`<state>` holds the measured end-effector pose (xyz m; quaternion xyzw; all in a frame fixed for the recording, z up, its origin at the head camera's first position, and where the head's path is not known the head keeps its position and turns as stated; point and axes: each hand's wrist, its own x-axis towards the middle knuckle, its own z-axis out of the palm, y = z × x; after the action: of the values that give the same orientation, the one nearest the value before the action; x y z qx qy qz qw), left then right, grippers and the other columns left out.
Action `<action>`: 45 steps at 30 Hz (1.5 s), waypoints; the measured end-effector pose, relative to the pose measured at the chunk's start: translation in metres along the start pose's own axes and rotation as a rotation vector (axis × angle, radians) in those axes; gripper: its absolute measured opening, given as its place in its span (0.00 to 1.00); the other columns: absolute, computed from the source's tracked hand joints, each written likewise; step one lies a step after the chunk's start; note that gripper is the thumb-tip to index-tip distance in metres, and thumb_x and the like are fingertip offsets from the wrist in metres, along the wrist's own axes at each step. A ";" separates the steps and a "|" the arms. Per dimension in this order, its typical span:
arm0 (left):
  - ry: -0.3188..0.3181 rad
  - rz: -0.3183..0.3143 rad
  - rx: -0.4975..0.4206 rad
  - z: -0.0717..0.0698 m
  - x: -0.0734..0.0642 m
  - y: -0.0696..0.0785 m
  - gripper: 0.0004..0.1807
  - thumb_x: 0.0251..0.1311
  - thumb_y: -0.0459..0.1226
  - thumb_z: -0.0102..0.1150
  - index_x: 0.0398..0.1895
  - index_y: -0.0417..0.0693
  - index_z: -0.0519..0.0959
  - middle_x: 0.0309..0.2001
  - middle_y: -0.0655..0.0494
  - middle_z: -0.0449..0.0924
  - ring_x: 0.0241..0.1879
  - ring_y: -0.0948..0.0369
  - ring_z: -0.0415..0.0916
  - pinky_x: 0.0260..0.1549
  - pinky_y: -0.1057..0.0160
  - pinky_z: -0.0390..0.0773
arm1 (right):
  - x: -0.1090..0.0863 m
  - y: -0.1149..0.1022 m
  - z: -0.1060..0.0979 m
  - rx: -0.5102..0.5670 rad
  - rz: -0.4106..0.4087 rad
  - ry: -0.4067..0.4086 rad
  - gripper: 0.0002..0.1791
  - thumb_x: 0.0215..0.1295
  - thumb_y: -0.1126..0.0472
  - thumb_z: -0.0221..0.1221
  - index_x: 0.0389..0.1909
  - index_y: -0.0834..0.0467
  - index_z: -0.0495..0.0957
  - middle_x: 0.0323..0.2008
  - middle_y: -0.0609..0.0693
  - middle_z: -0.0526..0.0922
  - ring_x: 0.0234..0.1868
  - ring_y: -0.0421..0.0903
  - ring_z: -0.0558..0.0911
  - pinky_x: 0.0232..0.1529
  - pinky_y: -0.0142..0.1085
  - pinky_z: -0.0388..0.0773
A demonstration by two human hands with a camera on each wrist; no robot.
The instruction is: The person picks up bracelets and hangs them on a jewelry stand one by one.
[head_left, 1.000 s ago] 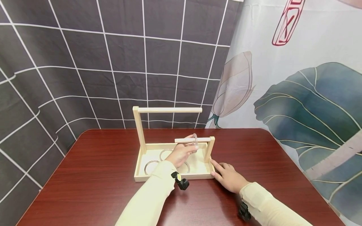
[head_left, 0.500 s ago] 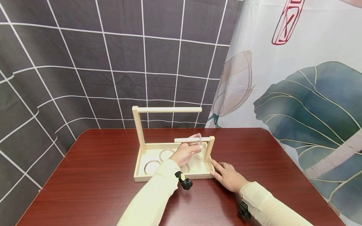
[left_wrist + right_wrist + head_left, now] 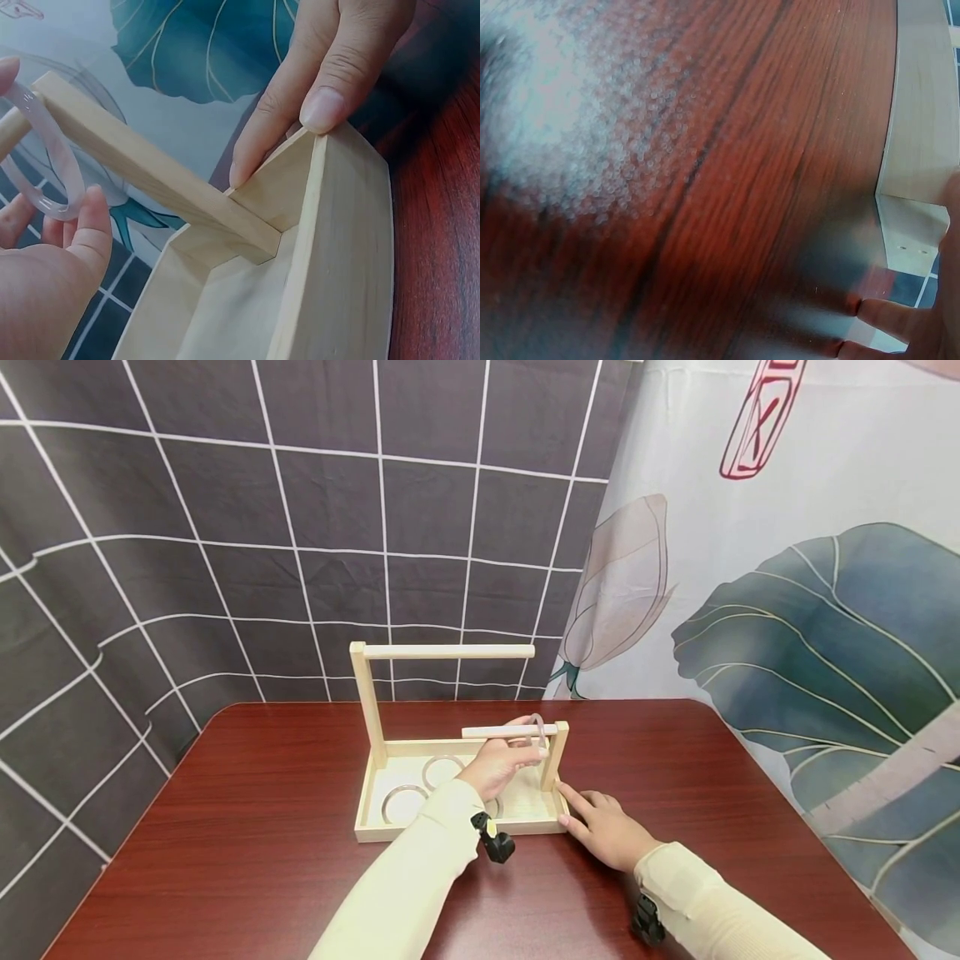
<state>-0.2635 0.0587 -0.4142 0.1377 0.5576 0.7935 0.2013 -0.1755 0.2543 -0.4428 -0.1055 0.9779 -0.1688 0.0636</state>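
Note:
My left hand (image 3: 498, 765) pinches a pale translucent bangle (image 3: 64, 161) between thumb and fingers. The bangle hangs round the low wooden bar (image 3: 502, 732), near the short post (image 3: 150, 161) that bears it. Both belong to a light wooden display stand with a shallow tray base (image 3: 457, 833). Two more bangles lie flat in the tray on the left: a front one (image 3: 385, 806) and a back one (image 3: 426, 770). A third lying bangle (image 3: 500, 808) is mostly hidden by the left wrist. My right hand (image 3: 609, 833) rests extended fingers and thumb on the tray's right front corner.
A taller post (image 3: 369, 706) with a long upper bar (image 3: 450, 652) rises at the stand's left end. The reddish-brown table (image 3: 247, 827) extends around the stand. Behind it hang a dark grid-patterned cloth (image 3: 315, 527) and a white lotus-print cloth (image 3: 690, 468).
My left hand has slid the bangle to the right along the low bar, closer to the short post. The right hand and the stand have stayed in place.

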 end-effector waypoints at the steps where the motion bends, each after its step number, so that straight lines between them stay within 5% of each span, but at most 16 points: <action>1: -0.001 0.000 0.000 0.000 0.001 0.000 0.37 0.57 0.24 0.56 0.72 0.40 0.59 0.58 0.36 0.71 0.47 0.62 0.72 0.48 0.66 0.75 | 0.000 0.000 0.000 0.000 0.000 -0.001 0.33 0.71 0.39 0.46 0.73 0.45 0.59 0.59 0.64 0.69 0.63 0.64 0.66 0.55 0.59 0.69; 8: 0.007 -0.006 0.003 0.005 0.002 -0.001 0.37 0.56 0.24 0.57 0.71 0.41 0.60 0.58 0.42 0.71 0.59 0.54 0.64 0.56 0.59 0.73 | 0.001 0.001 0.002 -0.008 -0.003 0.003 0.33 0.71 0.40 0.46 0.73 0.46 0.58 0.59 0.64 0.69 0.63 0.64 0.66 0.56 0.59 0.69; 21: -0.007 0.013 0.001 0.010 0.006 -0.006 0.37 0.54 0.24 0.58 0.70 0.38 0.61 0.56 0.43 0.75 0.49 0.62 0.72 0.52 0.63 0.74 | 0.001 0.002 0.003 -0.017 -0.002 0.005 0.33 0.71 0.40 0.46 0.73 0.45 0.58 0.59 0.63 0.70 0.64 0.64 0.65 0.56 0.59 0.69; 26: 0.008 0.003 0.013 0.012 0.007 -0.009 0.36 0.53 0.25 0.59 0.68 0.38 0.65 0.54 0.47 0.74 0.50 0.59 0.69 0.49 0.65 0.75 | 0.001 0.000 0.002 -0.021 -0.011 0.014 0.33 0.71 0.40 0.47 0.73 0.46 0.58 0.58 0.64 0.70 0.63 0.64 0.66 0.56 0.59 0.68; 35: 0.013 0.004 0.037 0.014 0.009 -0.012 0.35 0.54 0.26 0.59 0.69 0.40 0.65 0.67 0.48 0.66 0.54 0.59 0.68 0.55 0.61 0.73 | 0.000 -0.001 0.001 -0.021 -0.005 0.009 0.32 0.71 0.41 0.46 0.73 0.47 0.58 0.59 0.64 0.70 0.63 0.64 0.66 0.57 0.59 0.68; 45: -0.029 -0.006 -0.041 0.014 0.012 -0.010 0.37 0.55 0.23 0.55 0.71 0.38 0.61 0.66 0.39 0.66 0.55 0.59 0.70 0.57 0.59 0.72 | 0.002 0.001 0.002 -0.022 -0.011 0.021 0.32 0.71 0.41 0.47 0.73 0.47 0.59 0.58 0.64 0.70 0.63 0.65 0.66 0.57 0.59 0.68</action>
<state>-0.2659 0.0786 -0.4188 0.1435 0.5386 0.8021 0.2146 -0.1771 0.2541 -0.4448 -0.1100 0.9797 -0.1596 0.0513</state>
